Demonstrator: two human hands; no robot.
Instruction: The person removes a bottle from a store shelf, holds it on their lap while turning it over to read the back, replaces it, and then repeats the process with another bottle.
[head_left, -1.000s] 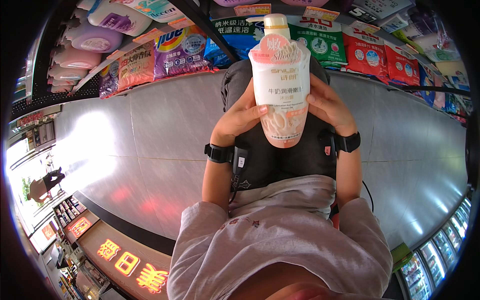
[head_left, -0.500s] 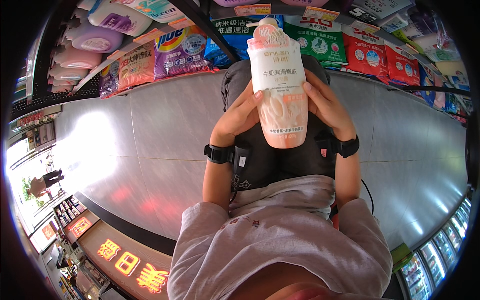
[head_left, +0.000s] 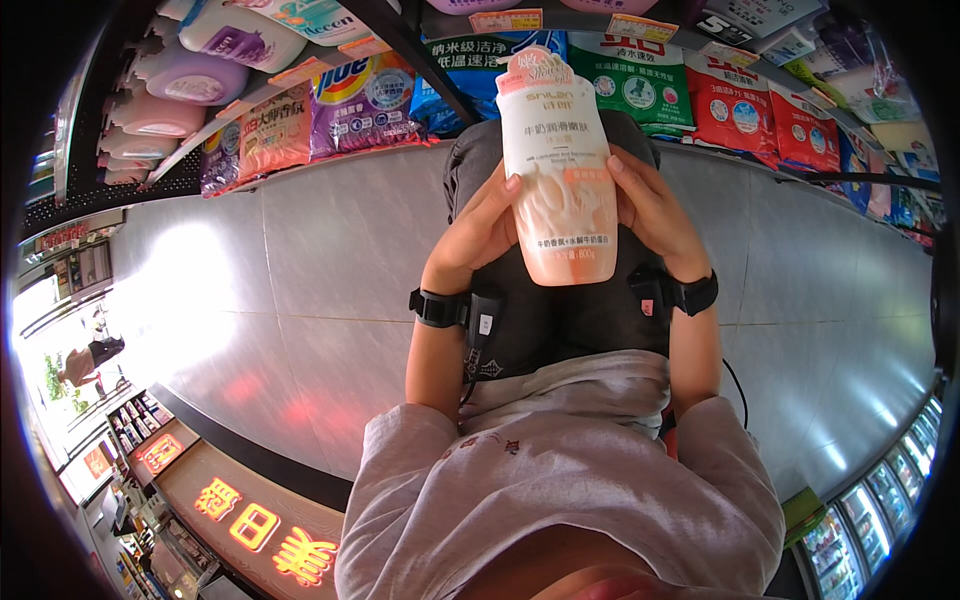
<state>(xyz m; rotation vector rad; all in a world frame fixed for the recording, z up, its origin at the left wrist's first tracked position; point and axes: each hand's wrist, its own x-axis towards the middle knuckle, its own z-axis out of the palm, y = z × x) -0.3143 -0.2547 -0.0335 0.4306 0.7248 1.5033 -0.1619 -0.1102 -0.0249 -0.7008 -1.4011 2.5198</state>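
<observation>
A white and peach shower gel bottle (head_left: 560,190) is held up over my lap, its printed front facing me and a pink tag at its neck. My left hand (head_left: 482,222) grips its left side, thumb on the front edge. On the opposite side, my right hand (head_left: 650,208) closes around the bottle with its thumb along the front edge. The other fingers of both hands are mostly hidden behind the bottle. Each wrist wears a black strap with a small device.
Beyond the bottle runs a low shelf with a green detergent bag (head_left: 630,85), a purple bag (head_left: 365,100) and red bags (head_left: 735,108). Plastic bottles (head_left: 190,75) line the upper left shelf. Grey floor tiles (head_left: 340,250) surround me. A counter with lit signs (head_left: 250,520) stands lower left.
The bottle has tilted in my hands: its top leans away, the pump head no longer shows, and its base has risen slightly. Both hands still hold its sides.
</observation>
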